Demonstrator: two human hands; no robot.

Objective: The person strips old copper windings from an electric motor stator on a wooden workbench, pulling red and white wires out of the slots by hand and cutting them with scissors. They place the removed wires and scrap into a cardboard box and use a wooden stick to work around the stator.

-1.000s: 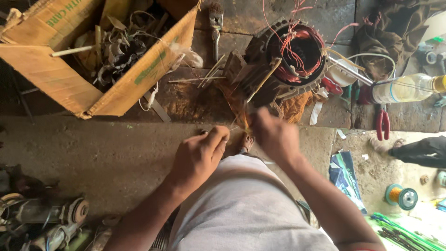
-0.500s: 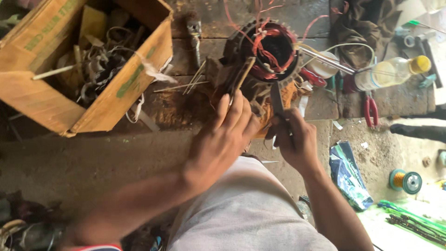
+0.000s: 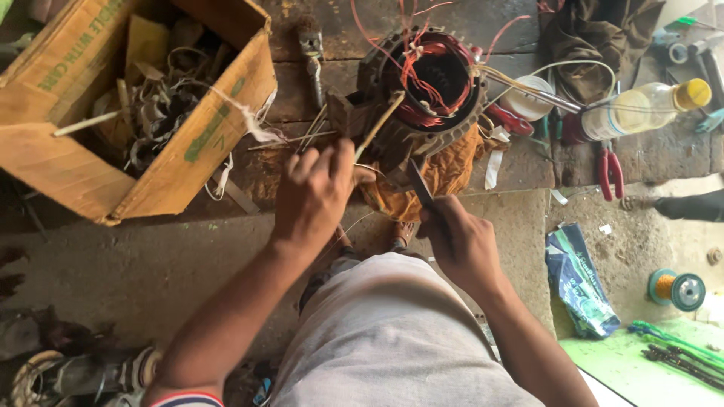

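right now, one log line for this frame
left hand: holds thin stick at motor stator | right hand: grips flat blade

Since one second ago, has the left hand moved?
Yes. The left hand has gone up from near the person's lap toward the motor stator, and now touches a thin stick leaning on it.

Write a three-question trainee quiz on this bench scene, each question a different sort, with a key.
1. True or false: the right hand holds a dark flat tool.
2. What does the left hand grip? A) a thin stick B) the bottle C) the pliers
3. Fill in: the stator with copper windings sits to the ____ of the cardboard box.

Key: 1 true; 2 A; 3 right.
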